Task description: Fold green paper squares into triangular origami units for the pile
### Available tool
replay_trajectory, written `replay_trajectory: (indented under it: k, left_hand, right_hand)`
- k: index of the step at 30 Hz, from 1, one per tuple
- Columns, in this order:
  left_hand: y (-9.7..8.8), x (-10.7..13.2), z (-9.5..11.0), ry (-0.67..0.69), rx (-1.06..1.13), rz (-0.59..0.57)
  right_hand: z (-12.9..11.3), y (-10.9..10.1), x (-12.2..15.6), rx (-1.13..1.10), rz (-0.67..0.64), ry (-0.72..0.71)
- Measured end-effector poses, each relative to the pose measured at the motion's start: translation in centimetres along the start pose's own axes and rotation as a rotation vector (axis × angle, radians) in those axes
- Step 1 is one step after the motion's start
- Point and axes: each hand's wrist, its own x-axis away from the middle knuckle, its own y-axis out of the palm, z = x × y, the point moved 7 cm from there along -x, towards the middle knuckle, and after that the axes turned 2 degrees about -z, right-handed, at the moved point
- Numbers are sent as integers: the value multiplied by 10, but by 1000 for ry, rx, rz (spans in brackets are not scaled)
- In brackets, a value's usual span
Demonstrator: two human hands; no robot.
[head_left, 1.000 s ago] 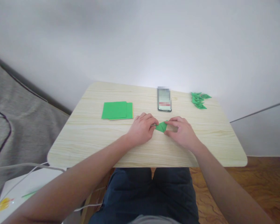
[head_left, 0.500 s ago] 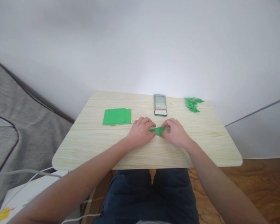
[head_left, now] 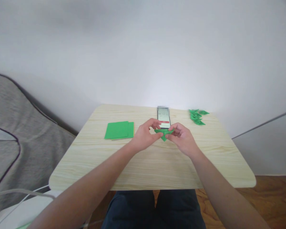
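Note:
Between my two hands is a piece of folded green paper (head_left: 164, 131), a flat-topped triangle whose point faces me. My left hand (head_left: 146, 135) pinches its left side, thumb on the near face and fingers behind. On the other side my right hand (head_left: 181, 137) grips it the same way, with the thumb close to the centre crease. The fingertips behind the paper are partly hidden. Just beyond the paper, a phone (head_left: 163, 118) lies on the table with its screen lit.
A stack of green paper sheets (head_left: 119, 130) lies on the left of the pale wooden table (head_left: 143, 171). Several folded green paper pieces (head_left: 196, 117) are grouped at the back right. A white wall (head_left: 143, 54) rises behind the table, and grey fabric (head_left: 26, 140) stands at the left.
The green paper has been raised and tilted, showing a broad triangular face. Both hands now hold it with thumbs in front, closer together. My view has tipped upward, so the table sits lower.

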Motion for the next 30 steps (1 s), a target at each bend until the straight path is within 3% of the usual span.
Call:
replay_trajectory:
  k: [4,7,12,19,30]
  left_hand:
    - [-5,-14,1,-85,324,-34]
    - [-4,-14,-4,-126,513,-22]
    - [-9,-8,-13,-65,440,82]
    - [-3,-3,-25,-82,308,30]
    - [1,-1,-30,-76,284,24]
  right_hand:
    - [-10,4,-19,-204,-2,-7]
    - [-7,8,-31,-182,5,2]
    - [6,15,-38,-83,-25,0]
    - [24,15,-32,-100,-55,54]
    - [24,14,-28,-93,-50,29]
